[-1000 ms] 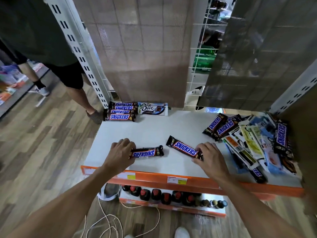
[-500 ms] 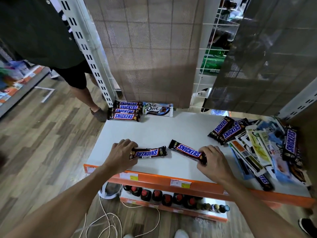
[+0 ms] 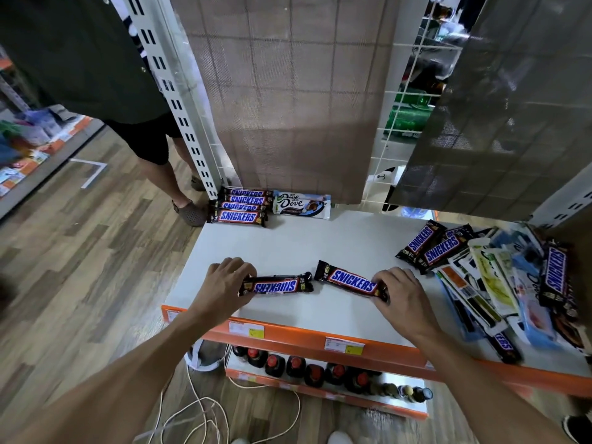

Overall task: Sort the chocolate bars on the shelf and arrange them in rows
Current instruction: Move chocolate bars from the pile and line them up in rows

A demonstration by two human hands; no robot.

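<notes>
Grip: left hand (image 3: 224, 283) grasps end of brown foil-wrapped Snickers bar (image 3: 278, 285), label inverted; right hand (image 3: 400, 293) pinches second, angled Snickers bar (image 3: 350, 280). Both lie front-centre on white shelf board (image 3: 320, 238), probably bound for stacked Snickers row (image 3: 238, 207) at back-left; mixed wrapper pile (image 3: 496, 277) at right, unsorted.

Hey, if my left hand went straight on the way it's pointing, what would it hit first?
Likely the Dove bar at the back of the shelf: the left hand, gripping a Snickers bar, points diagonally forward-right across bare shelf toward it. Depth is uncertain.
</notes>
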